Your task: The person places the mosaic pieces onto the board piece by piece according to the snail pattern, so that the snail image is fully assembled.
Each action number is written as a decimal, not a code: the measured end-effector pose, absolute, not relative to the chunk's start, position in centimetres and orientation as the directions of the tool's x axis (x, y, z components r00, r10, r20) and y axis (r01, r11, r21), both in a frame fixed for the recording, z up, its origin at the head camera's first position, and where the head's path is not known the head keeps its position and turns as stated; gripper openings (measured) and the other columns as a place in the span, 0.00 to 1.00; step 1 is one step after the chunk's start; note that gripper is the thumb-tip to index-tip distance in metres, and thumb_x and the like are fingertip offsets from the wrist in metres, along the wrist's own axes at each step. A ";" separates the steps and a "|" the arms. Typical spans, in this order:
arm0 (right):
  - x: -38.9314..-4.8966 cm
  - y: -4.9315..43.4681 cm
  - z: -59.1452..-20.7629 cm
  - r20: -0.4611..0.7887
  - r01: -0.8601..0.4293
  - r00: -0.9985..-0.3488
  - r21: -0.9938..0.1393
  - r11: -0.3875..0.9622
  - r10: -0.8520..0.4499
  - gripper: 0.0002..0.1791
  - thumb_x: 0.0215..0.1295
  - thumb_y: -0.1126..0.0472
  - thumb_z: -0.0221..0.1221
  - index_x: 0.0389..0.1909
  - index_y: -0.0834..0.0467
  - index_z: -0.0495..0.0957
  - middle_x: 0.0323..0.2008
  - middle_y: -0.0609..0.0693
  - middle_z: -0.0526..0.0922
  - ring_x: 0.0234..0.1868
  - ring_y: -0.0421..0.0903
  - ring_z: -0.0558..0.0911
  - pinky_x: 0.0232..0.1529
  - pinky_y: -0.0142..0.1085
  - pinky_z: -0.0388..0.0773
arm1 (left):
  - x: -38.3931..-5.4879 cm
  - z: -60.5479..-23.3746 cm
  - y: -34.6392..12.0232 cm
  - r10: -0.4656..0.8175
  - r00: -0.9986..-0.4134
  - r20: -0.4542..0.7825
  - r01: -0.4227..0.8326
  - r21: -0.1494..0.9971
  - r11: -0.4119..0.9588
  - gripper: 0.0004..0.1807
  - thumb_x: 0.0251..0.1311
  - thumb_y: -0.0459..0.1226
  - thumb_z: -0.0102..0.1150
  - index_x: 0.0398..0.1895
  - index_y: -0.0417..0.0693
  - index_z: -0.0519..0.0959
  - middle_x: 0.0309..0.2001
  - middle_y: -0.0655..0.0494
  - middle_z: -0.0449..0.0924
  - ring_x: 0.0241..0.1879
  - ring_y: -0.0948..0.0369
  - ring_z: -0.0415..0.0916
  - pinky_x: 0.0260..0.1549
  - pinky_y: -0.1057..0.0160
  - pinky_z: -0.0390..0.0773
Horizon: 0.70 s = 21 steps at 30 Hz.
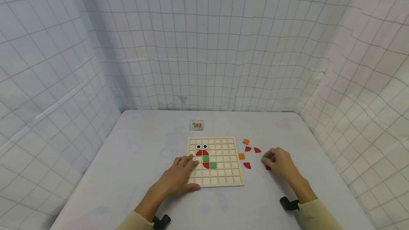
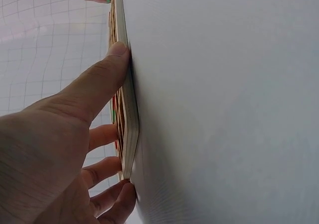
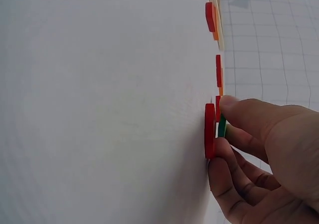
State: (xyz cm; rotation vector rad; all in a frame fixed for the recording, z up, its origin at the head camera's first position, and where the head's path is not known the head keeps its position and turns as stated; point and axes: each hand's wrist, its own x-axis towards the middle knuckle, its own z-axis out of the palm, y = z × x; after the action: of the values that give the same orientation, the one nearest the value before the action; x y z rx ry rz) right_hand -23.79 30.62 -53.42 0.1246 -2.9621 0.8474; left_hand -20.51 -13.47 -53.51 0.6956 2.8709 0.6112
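Note:
My left hand [image 1: 179, 176] rests on the left edge of a wooden grid board [image 1: 227, 181], its fingers spread and its thumb along the near rim. On the board lie two eye tiles [image 1: 205, 146], red quarter-round tiles [image 1: 199, 153] and two green square tiles [image 1: 213, 165]. To the right of the board, my right hand [image 1: 281, 162] pinches a green tile [image 3: 222, 127] between thumb and fingers. A red quarter-round tile [image 3: 209, 130] lies on the table right beneath those fingers, partly hidden by the hand in the head view.
Loose orange squares [image 1: 241, 156] and several red quarter-round tiles [image 1: 247, 165] lie between the board and my right hand. A small picture card [image 1: 196, 125] lies behind the board. Gridded white cloth [image 1: 211, 45] stands around the table on the back and sides.

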 end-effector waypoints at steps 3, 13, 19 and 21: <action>-23.8 30.4 -53.4 0.090 -0.107 -0.993 -0.528 0.843 -0.070 0.12 0.73 0.61 0.80 0.48 0.64 0.90 0.41 0.54 0.88 0.38 0.44 0.84 0.38 0.29 0.82 | -20.4 -53.3 -13.5 0.460 -0.887 -0.028 0.409 0.414 0.813 0.51 0.64 0.60 0.86 0.85 0.48 0.77 0.89 0.40 0.68 0.83 0.34 0.68 0.69 0.32 0.87; -23.9 28.9 -52.3 0.199 -0.223 -0.970 -0.509 0.831 -0.139 0.11 0.72 0.64 0.80 0.49 0.62 0.91 0.44 0.55 0.92 0.39 0.44 0.89 0.41 0.31 0.89 | -20.5 -53.3 -13.6 0.464 -0.886 -0.021 0.414 0.419 0.809 0.51 0.64 0.61 0.86 0.84 0.48 0.77 0.89 0.40 0.68 0.83 0.35 0.68 0.68 0.31 0.88; -23.9 27.0 -52.2 0.222 -0.288 -0.954 -0.501 0.816 -0.201 0.11 0.72 0.64 0.80 0.50 0.60 0.91 0.44 0.52 0.93 0.41 0.43 0.91 0.44 0.35 0.92 | -20.5 -53.5 -13.4 0.466 -0.885 -0.024 0.416 0.411 0.811 0.51 0.63 0.61 0.86 0.84 0.48 0.77 0.88 0.39 0.69 0.82 0.34 0.69 0.69 0.32 0.87; -23.9 26.2 -52.1 0.226 -0.315 -0.947 -0.503 0.805 -0.229 0.11 0.72 0.64 0.80 0.50 0.59 0.92 0.44 0.50 0.93 0.42 0.42 0.91 0.47 0.36 0.93 | -20.5 -53.5 -13.4 0.465 -0.885 -0.026 0.416 0.407 0.813 0.51 0.64 0.61 0.86 0.84 0.48 0.77 0.88 0.39 0.69 0.82 0.34 0.69 0.69 0.32 0.87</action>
State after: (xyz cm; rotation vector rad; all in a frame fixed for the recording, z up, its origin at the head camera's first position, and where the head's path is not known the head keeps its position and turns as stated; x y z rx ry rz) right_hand -23.89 26.25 -52.09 0.4300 -2.8369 0.8307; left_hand -20.46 -13.39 -53.50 0.7005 2.8723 0.6020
